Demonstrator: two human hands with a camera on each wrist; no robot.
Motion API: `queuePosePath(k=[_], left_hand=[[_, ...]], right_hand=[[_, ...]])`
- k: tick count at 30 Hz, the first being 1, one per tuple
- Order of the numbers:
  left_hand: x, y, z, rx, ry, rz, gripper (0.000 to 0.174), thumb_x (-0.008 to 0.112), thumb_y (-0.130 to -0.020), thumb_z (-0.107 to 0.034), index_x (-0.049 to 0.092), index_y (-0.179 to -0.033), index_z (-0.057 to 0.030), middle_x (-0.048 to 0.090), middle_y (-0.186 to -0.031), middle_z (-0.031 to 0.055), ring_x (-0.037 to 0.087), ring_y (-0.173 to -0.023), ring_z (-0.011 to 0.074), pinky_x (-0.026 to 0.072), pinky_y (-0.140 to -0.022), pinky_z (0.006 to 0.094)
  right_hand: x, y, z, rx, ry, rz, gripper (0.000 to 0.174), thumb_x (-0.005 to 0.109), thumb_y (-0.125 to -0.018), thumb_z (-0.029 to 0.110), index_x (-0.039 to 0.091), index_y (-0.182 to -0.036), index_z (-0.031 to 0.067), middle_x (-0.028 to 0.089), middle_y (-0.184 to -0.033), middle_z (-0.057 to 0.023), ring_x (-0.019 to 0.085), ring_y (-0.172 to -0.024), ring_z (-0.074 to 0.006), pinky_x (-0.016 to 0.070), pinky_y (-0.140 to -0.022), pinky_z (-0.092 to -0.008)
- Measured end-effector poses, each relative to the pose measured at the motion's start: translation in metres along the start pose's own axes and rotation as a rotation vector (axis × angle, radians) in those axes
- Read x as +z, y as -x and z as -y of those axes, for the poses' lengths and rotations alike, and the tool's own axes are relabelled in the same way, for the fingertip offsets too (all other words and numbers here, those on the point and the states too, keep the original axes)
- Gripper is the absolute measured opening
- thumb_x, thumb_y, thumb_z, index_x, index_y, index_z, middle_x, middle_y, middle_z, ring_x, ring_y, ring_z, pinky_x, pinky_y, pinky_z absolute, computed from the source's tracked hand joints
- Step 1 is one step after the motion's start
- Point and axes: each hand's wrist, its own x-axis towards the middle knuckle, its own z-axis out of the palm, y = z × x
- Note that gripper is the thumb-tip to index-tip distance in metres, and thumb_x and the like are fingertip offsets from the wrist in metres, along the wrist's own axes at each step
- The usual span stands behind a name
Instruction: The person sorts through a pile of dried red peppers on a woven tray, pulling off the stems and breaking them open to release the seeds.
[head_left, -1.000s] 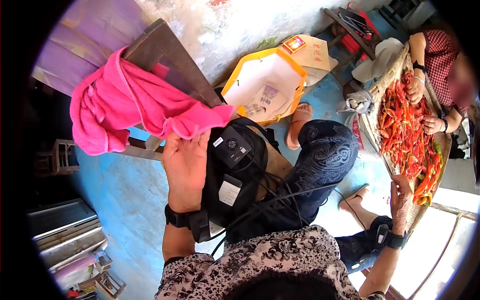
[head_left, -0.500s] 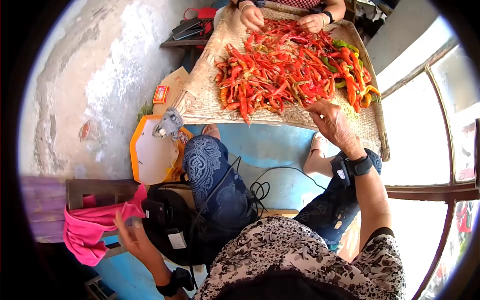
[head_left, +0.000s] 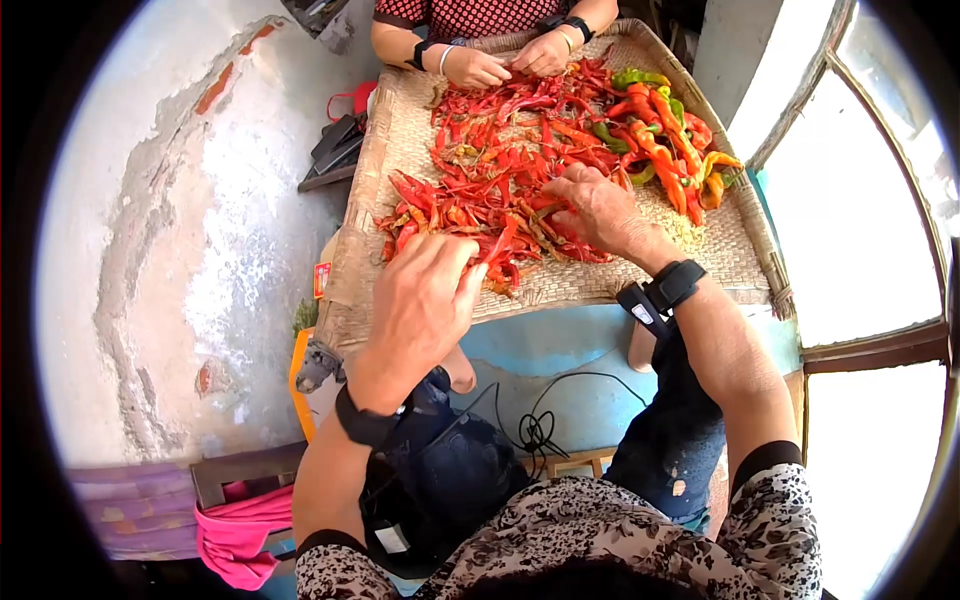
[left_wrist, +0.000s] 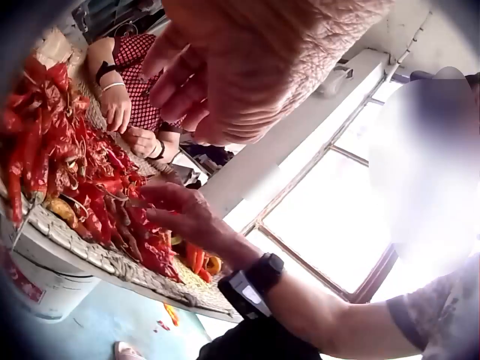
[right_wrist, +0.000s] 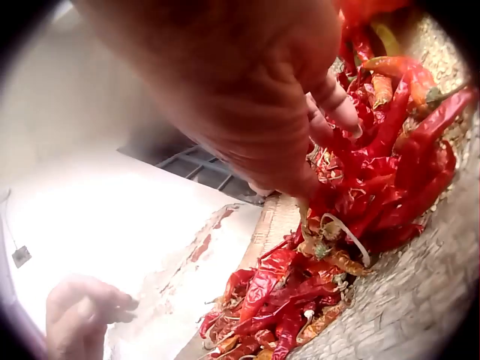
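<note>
Red chili peppers, many of them wrinkled, cover much of a woven tray. My left hand hovers over the tray's near left edge, fingers bent loosely with nothing in them. In the left wrist view its palm is up close, above the peppers. My right hand reaches into the middle of the pile. Its fingertips touch the chilies in the right wrist view, thumb apart from the fingers. Orange and green peppers lie beyond it to the right.
Across the tray another person's hands work at the far edge of the pile. A bright window is on the right, a stained wall on the left. Cables lie on the blue floor, and a pink towel hangs at lower left.
The head view has turned toward the tray. My left hand has gone from beside the pink towel to above the tray, and my right hand from the tray's near edge into the chilies.
</note>
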Motion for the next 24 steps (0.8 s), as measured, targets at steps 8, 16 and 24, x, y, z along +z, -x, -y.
queuePosePath(k=[8, 16, 24], left_hand=[[0.088, -0.04, 0.047, -0.136, -0.005, 0.107, 0.029, 0.07, -0.077, -0.012, 0.055, -0.1, -0.0038, 0.064, -0.081, 0.0117, 0.06, -0.078, 0.0303, 0.0489, -0.069, 0.0419], [0.079, -0.045, 0.052, -0.492, 0.881, -0.253, 0.023, 0.051, -0.091, -0.002, 0.049, -0.114, 0.0018, 0.059, -0.087, 0.0053, 0.055, -0.073, 0.0089, 0.0469, -0.069, 0.0227], [0.072, -0.037, 0.053, -0.499, 1.021, -0.355, 0.026, 0.05, -0.094, -0.005, 0.048, -0.119, 0.0005, 0.058, -0.093, 0.0043, 0.055, -0.073, 0.007, 0.0472, -0.068, 0.0218]], right_hand=[[-0.004, -0.016, 0.006, 0.003, 0.082, -0.002, 0.019, 0.062, -0.082, 0.011, 0.064, -0.1, 0.0066, 0.062, -0.086, -0.0109, 0.062, -0.085, -0.0305, 0.0523, -0.072, -0.0396], [-0.005, -0.022, 0.002, 0.078, 0.0, -0.172, 0.013, 0.06, -0.083, 0.016, 0.066, -0.091, 0.0079, 0.064, -0.078, -0.0124, 0.065, -0.073, -0.0301, 0.0539, -0.065, -0.0409], [0.002, -0.021, -0.01, 0.344, 0.091, -0.391, 0.032, 0.063, -0.084, 0.021, 0.057, -0.109, 0.0022, 0.062, -0.088, -0.0165, 0.063, -0.083, -0.0343, 0.0521, -0.067, -0.0415]])
